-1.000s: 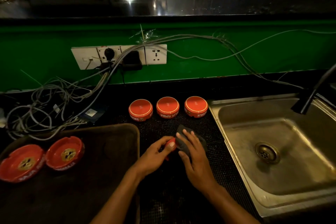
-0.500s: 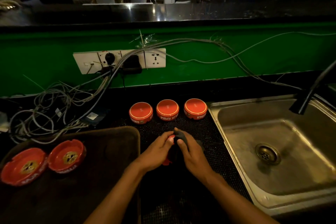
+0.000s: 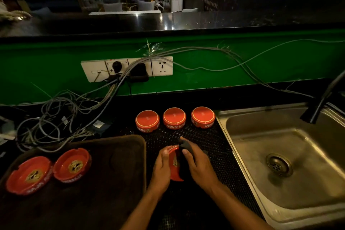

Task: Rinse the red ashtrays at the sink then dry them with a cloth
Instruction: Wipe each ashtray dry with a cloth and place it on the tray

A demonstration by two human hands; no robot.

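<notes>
My left hand (image 3: 162, 166) holds a red ashtray (image 3: 174, 162) tipped on its edge above the black mat (image 3: 214, 147). My right hand (image 3: 197, 164) presses a dark grey cloth (image 3: 184, 144) into the ashtray's hollow. Three red ashtrays lie upside down in a row behind my hands: one on the left (image 3: 147, 120), one in the middle (image 3: 174, 117), one on the right (image 3: 203, 116). Two more red ashtrays (image 3: 28, 174) (image 3: 72, 164) sit upright on a dark tray (image 3: 112, 155) at the left.
A steel sink (image 3: 242, 145) with a drain (image 3: 279, 164) fills the right side, under a dark tap (image 3: 317, 106). A tangle of grey cables (image 3: 56, 117) runs from wall sockets (image 3: 127, 68) across the counter's back left.
The ashtray has been turned up on its edge, showing its inside. My right hand has moved the cloth from the ashtray's outside into its hollow.
</notes>
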